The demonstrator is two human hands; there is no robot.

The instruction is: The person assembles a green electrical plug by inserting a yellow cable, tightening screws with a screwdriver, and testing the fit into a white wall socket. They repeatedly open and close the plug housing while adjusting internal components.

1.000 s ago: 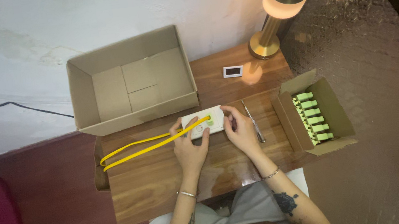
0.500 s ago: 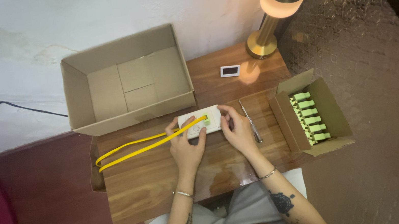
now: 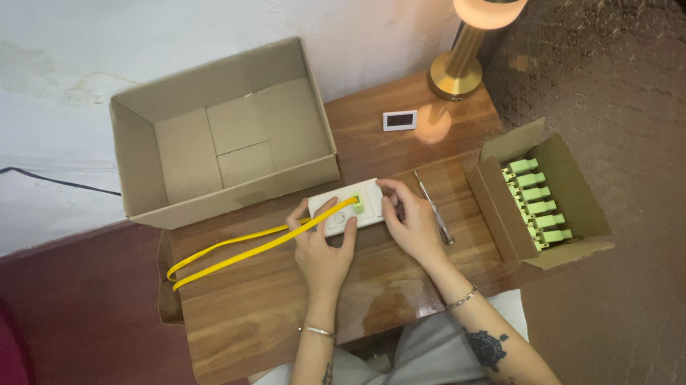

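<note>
A small white rectangular plate (image 3: 359,202) lies on the wooden table (image 3: 261,309) between both my hands. My left hand (image 3: 321,250) grips its left end, thumb on top near a yellow-green fitting. My right hand (image 3: 409,221) holds its right end. A flat yellow cable (image 3: 227,250) runs from the fitting to the left and loops back at the table's left edge.
A large open cardboard box (image 3: 222,142) stands behind the plate. A smaller open carton (image 3: 576,188) at the right holds a row of pale green connectors (image 3: 534,201). A thin metal tool (image 3: 432,207) lies by my right hand. A gold lamp (image 3: 479,16) and a small white device (image 3: 398,120) stand at the back.
Both hands stay on the white plate with the yellow cable attached. The view has shifted slightly; nothing on the table has visibly moved.
</note>
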